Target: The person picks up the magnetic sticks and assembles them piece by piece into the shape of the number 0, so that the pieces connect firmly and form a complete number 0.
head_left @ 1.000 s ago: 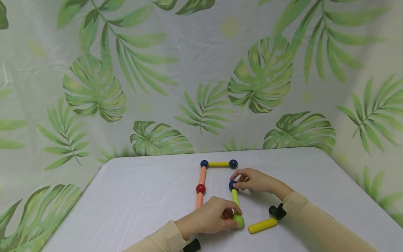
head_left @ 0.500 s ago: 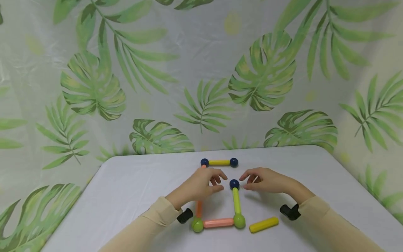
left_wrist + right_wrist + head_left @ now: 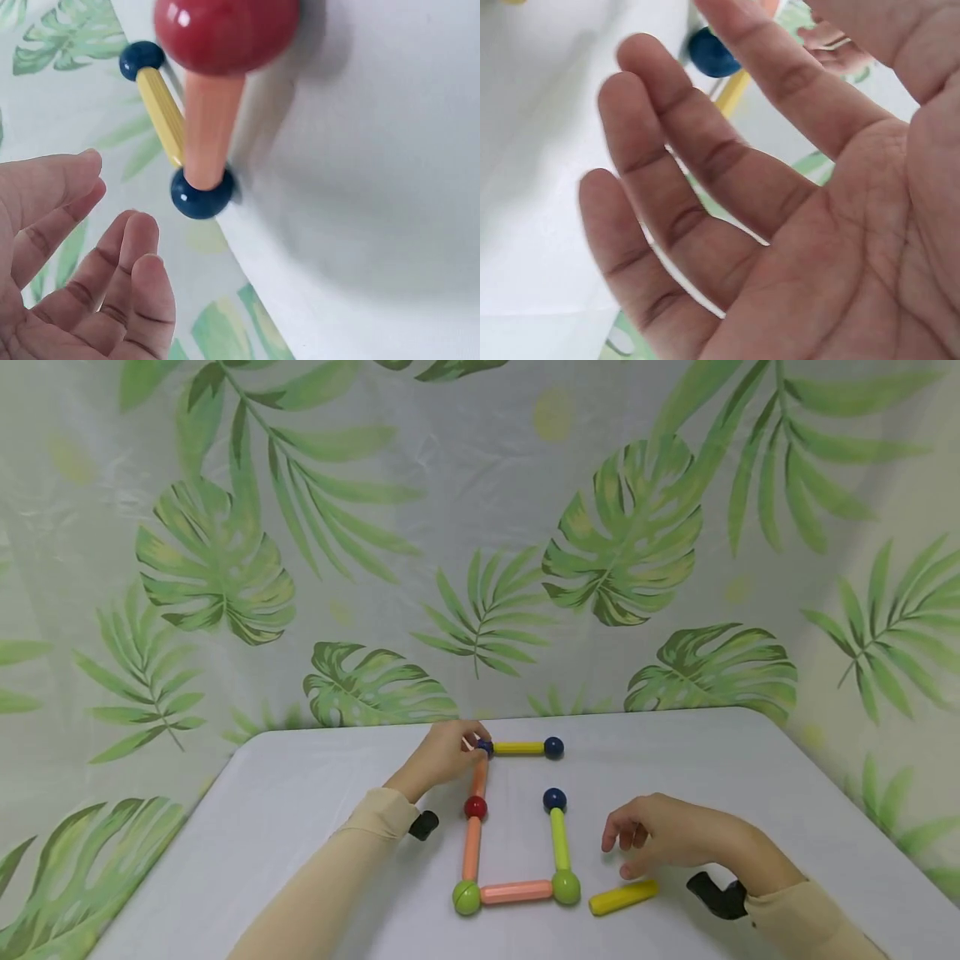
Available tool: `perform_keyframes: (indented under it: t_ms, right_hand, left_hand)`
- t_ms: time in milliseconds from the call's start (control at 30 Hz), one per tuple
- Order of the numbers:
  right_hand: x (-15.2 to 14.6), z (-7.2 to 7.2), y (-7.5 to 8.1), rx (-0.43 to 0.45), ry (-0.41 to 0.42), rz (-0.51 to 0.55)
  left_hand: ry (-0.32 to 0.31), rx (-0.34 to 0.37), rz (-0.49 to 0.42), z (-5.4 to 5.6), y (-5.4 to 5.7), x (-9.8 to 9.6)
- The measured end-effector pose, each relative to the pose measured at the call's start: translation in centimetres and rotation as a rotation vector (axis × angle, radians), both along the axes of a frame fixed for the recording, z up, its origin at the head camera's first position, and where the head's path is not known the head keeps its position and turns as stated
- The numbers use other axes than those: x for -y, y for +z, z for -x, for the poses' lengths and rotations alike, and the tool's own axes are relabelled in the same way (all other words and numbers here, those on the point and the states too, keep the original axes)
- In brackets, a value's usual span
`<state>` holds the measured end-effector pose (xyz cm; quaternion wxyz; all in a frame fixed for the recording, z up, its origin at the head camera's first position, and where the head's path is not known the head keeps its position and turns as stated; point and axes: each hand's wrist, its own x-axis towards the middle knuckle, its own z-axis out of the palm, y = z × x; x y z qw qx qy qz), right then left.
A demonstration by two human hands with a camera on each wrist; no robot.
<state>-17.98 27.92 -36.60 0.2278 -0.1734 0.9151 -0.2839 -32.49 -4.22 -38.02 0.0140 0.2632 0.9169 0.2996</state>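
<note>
My left hand point(image 3: 442, 753) is at the far-left dark blue ball point(image 3: 485, 747), partly covering it in the head view. In the left wrist view its thumb and fingers stand apart, with a gap to that dark blue ball point(image 3: 202, 193). From this ball a yellow stick point(image 3: 519, 748) runs to another dark blue ball point(image 3: 553, 747), and an orange stick point(image 3: 480, 777) runs to a red ball point(image 3: 476, 807). My right hand point(image 3: 675, 835) hovers with loosely bent fingers, holding nothing, above and behind a loose thick yellow stick point(image 3: 623, 897).
Below the red ball, an orange stick point(image 3: 471, 849) reaches a green ball point(image 3: 467, 897). A pink-orange stick point(image 3: 516, 892) joins it to another green ball point(image 3: 566, 887). A yellow-green stick point(image 3: 560, 839) leads up to a dark blue ball point(image 3: 555, 799). White table point(image 3: 300, 827); leaf-print cloth point(image 3: 480, 527) behind.
My left hand has gone from the near green ball up and away to the far-left dark blue ball. The right hand has let go of its dark blue ball and moved right and nearer.
</note>
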Motion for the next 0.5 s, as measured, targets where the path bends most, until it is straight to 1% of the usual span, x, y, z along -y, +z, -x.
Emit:
perform_keyframes:
  t_ms: [133, 233, 300, 433, 500]
  right_hand:
    - [0.4, -0.8, -0.2, 0.02, -0.05, -0.016]
    - [0.7, -1.2, -0.5, 0.029, -0.068, -0.023]
    - [0.9, -1.3, -0.7, 0.03, -0.067, -0.03]
    - [1.1, -1.3, -0.8, 0.026, -0.046, -0.042]
    - [1.1, -1.2, -0.9, 0.031, -0.045, -0.047]
  left_hand:
    - [0.055, 0.017, 0.003, 1.1, -0.6, 0.1]
    - [0.083, 0.027, -0.001, 1.8, -1.1, 0.1]
    - [0.09, 0.034, -0.013, 2.2, -1.5, 0.0]
    - [0.095, 0.079, -0.04, 2.9, -2.4, -0.5]
    - [0.095, 0.089, -0.045, 3.2, -2.8, -0.7]
